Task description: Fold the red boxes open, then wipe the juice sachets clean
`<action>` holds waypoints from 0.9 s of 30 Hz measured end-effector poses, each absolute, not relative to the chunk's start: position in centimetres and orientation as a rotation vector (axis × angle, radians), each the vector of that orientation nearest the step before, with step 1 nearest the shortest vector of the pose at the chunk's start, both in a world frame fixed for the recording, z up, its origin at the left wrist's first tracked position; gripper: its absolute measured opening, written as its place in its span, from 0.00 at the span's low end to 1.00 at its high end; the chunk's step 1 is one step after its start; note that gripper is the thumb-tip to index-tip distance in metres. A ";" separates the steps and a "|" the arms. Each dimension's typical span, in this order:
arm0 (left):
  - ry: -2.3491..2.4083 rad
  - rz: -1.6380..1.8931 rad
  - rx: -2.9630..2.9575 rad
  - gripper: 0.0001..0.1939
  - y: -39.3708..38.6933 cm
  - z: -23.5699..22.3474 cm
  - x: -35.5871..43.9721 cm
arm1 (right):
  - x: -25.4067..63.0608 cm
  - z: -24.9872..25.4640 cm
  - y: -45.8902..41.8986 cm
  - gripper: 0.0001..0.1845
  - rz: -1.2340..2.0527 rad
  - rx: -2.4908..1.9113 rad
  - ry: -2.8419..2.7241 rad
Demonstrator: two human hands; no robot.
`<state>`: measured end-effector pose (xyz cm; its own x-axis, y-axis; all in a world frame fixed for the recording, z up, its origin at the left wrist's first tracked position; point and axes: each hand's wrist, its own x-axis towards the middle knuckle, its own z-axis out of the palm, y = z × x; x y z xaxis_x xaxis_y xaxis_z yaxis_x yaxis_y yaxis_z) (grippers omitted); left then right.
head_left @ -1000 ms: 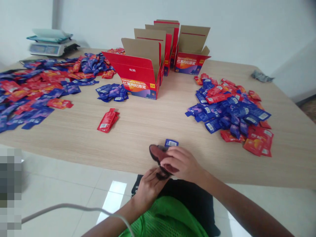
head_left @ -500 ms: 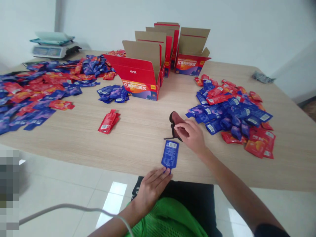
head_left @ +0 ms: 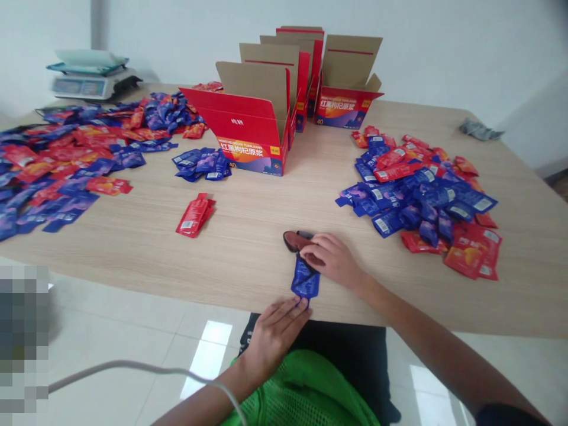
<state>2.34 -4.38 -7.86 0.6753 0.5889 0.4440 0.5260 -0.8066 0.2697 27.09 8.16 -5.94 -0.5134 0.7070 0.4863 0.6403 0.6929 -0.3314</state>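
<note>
A blue pouch lies on the table close to its front edge, with its narrow neck toward me. My left hand rests its outstretched fingertips on that neck; the fingers lie flat. Pinched in my right hand is what looks like a pair of sunglasses with brown lenses and black rims. They are over the pouch's far end, and a thin black arm crosses the printed back. My right fingers hide part of them. A few red pouches lie stacked to the left.
Open red boxes stand in a row at the back, with another box beside them. Pouches are heaped at right and spread at left. Behind are a scale and grey crumpled material. A cable hangs at lower left.
My right hand has moved left and toward me, bringing the sunglasses from beyond the blue pouch to over its far end. My left hand stays at the pouch's neck.
</note>
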 end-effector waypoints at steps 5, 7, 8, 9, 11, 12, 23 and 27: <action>0.934 0.786 2.772 0.19 -4.4 -7.9 2.3 | 27.9 -2.7 10.8 0.07 -0.030 -1.164 -2.099; 0.933 0.780 2.773 0.19 -4.5 -8.0 2.3 | 27.2 -1.3 8.8 0.08 0.017 -1.139 -1.968; 0.933 0.791 2.769 0.19 -4.5 -8.1 2.3 | 26.7 -0.9 7.3 0.09 0.063 -1.103 -1.959; 0.944 0.810 2.753 0.18 -4.6 -8.2 2.4 | 26.2 -0.7 5.7 0.10 0.118 -1.054 -1.997; 0.979 0.876 2.695 0.16 -4.7 -8.4 2.5 | 25.1 -1.2 2.7 0.10 0.224 -0.920 -2.178; 0.993 0.905 2.662 0.15 -4.7 -8.5 2.6 | 24.7 -1.9 1.6 0.09 0.271 -0.859 -2.264; 0.952 0.805 2.739 0.19 -4.5 -7.9 2.4 | 26.0 -5.7 8.7 0.06 0.143 -1.026 -2.318; 0.948 0.778 2.733 0.18 -4.5 -8.1 2.2 | 27.3 -3.8 11.1 0.06 -0.019 -1.167 -2.170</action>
<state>2.24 -4.53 -8.11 0.6663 0.6124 0.4255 0.5367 -0.7900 0.2965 27.28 11.08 -3.81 -0.3795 0.7375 0.5586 0.7470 0.6005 -0.2852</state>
